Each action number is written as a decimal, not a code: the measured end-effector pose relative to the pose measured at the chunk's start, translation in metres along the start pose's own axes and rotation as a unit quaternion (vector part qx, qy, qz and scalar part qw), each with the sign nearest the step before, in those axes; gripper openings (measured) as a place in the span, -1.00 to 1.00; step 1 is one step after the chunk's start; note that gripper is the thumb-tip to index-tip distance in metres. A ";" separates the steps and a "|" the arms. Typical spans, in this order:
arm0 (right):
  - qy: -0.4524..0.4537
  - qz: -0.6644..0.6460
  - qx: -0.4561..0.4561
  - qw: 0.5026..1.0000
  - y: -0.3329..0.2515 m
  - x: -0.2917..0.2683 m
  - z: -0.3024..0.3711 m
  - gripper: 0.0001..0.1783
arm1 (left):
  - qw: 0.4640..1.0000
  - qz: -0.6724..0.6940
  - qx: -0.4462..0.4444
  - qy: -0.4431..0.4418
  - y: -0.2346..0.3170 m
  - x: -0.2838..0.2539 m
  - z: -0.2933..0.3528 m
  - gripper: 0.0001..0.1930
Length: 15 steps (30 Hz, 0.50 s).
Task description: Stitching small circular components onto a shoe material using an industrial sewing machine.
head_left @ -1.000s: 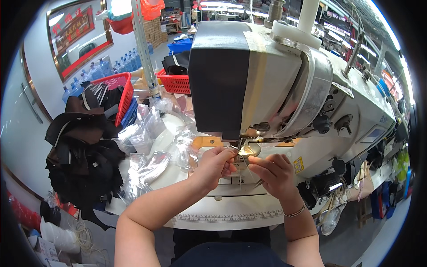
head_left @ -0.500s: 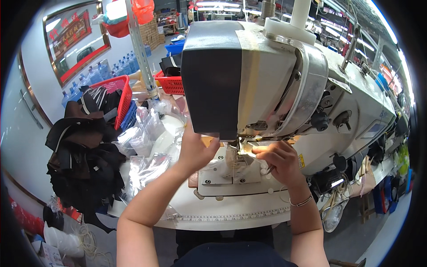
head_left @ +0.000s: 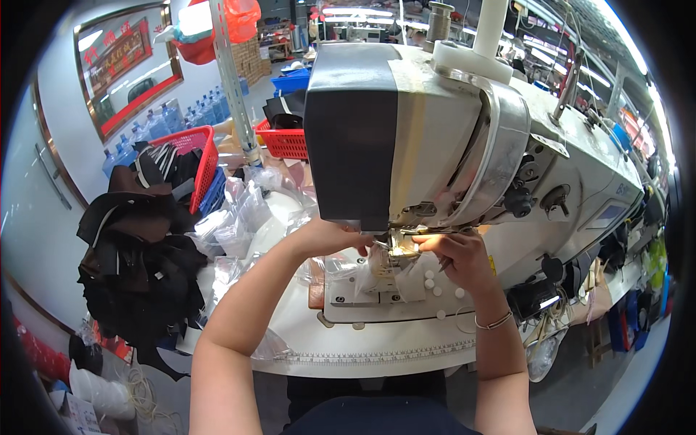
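Note:
A large sewing machine (head_left: 435,138) with a dark front cover stands before me, its lamp lighting the needle area (head_left: 403,245). My left hand (head_left: 335,238) reaches in from the left under the machine head, fingers bent together beside the needle; what they hold is hidden. Opposite it, my right hand (head_left: 464,255) is closed at the right of the presser foot, thumb and forefinger pinched. A small grey pointed thing shows below its fingers, too small to name. Clear plastic film (head_left: 378,270) covers part of the needle plate below. Several white round discs (head_left: 437,291) lie near my right hand.
Crumpled clear plastic bags (head_left: 235,210) lie on the white table (head_left: 377,366) at left. Black fabric pieces (head_left: 141,268) hang over its left edge, beside a red basket (head_left: 206,170). A metal post (head_left: 233,87) rises behind. Knobs (head_left: 518,201) stick out of the machine's right side.
My left hand has come down from the front cover's lower edge to the needle area. My right hand has shifted slightly right, and more white discs show. The view has moved a little.

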State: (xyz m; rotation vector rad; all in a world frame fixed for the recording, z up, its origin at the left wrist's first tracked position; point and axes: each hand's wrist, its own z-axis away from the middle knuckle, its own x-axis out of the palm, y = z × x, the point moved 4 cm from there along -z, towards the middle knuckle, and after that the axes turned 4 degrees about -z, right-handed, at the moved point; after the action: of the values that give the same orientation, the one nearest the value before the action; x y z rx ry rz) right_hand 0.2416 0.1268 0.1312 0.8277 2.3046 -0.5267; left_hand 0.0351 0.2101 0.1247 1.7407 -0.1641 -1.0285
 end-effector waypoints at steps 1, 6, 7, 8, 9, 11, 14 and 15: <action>-0.011 -0.004 0.021 1.000 0.005 0.001 0.000 -0.60 | 1.000 0.000 0.002 -0.004 -0.003 0.001 0.001 -0.76; 0.046 0.067 0.035 0.996 0.002 -0.007 0.001 -0.64 | 0.958 0.278 -0.064 0.033 -0.011 0.012 0.012 -0.76; 0.043 0.058 0.091 0.993 -0.004 -0.010 0.004 -0.68 | 0.949 0.288 -0.125 0.029 -0.014 0.012 0.016 -0.78; 0.087 0.049 0.056 0.993 -0.019 -0.011 0.003 -0.68 | 0.948 0.289 -0.126 0.030 -0.016 0.012 0.016 -0.78; 0.132 0.042 0.020 0.990 -0.035 -0.012 0.002 -0.67 | 0.944 0.309 -0.119 0.008 -0.016 0.015 0.015 -0.79; 0.061 0.052 0.018 0.997 -0.057 0.000 0.009 -0.69 | 0.938 0.328 -0.116 -0.006 -0.022 0.015 0.017 -0.79; 0.046 0.110 -0.017 0.993 -0.063 0.013 0.016 -0.64 | 0.935 0.341 -0.091 -0.023 -0.027 0.018 0.013 -0.81; 0.036 0.139 -0.024 0.989 -0.065 0.011 0.015 -0.64 | 0.935 0.342 -0.091 -0.018 -0.028 0.018 0.013 -0.81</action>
State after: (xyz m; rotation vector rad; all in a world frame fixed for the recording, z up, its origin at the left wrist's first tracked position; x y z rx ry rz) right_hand 0.1970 0.0761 0.1227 1.1367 2.2067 -0.3223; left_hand 0.0272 0.2027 0.0908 1.3371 -0.6315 -0.5361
